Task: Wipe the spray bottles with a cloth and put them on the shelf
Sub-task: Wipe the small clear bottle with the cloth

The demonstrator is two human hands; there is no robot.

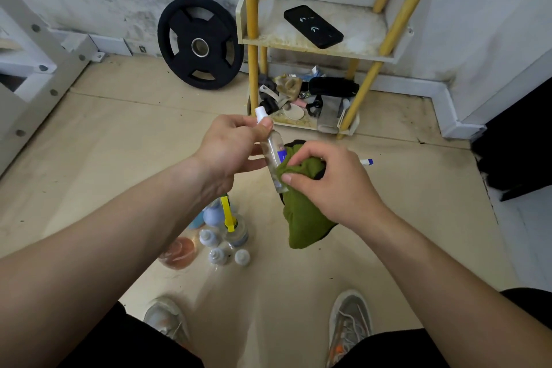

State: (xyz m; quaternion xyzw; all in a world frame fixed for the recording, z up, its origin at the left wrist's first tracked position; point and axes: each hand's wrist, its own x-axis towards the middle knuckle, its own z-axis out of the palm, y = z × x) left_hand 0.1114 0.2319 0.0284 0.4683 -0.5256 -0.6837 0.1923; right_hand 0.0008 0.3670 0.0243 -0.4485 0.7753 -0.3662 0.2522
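A small clear spray bottle (pixel 273 150) with a white cap and a blue label is held tilted in mid-air. My left hand (pixel 230 149) pinches it near the neck. My right hand (pixel 327 179) grips a green cloth (pixel 303 221) and presses it around the bottle's lower half. Several more spray bottles (pixel 222 236) stand on the floor below my left wrist, one with a yellow trigger. The yellow-legged shelf (pixel 316 45) stands ahead against the wall.
A black phone (pixel 313 26) lies on the shelf's middle board. The bottom board holds a jumble of small items (pixel 307 95). A black weight plate (pixel 200 42) leans on the wall. A white and blue pen-like object (pixel 366 161) lies on the floor.
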